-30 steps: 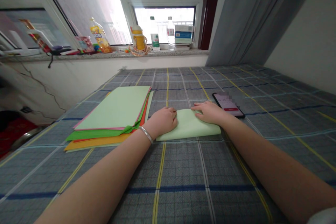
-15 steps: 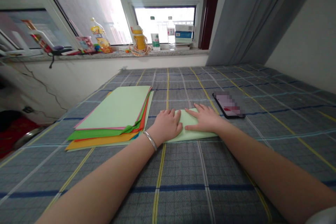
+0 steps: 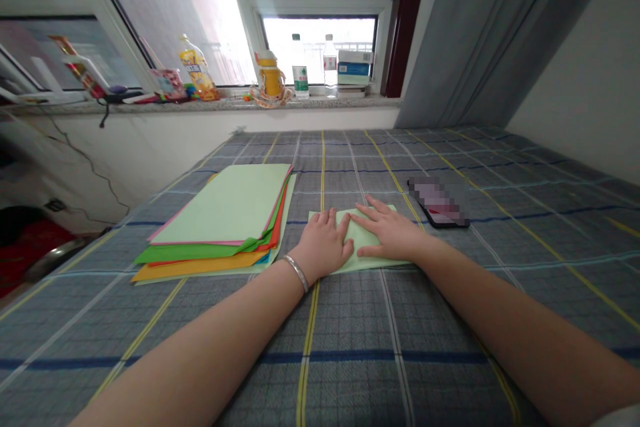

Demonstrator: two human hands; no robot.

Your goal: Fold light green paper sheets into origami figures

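A pale green sheet of paper lies on the plaid cloth in front of me, partly covered by both hands; whether it is folded I cannot tell. On its left part rests my left hand, palm down with fingers stretched forward and thumb out to the right, a silver bangle at the wrist. My right hand lies flat on the sheet's right part, fingers spread and pointing up and left. The fingers of the two hands almost meet near the middle of the paper.
To the left lies a stack of coloured paper, pale green on top. A phone with a blurred screen is at the right. Beyond the plaid cloth, a windowsill holds bottles, a yellow cup and boxes.
My right hand has moved slightly left, its fingers closer to the left hand. More of the paper's far right corner shows. The whole view has shifted a little.
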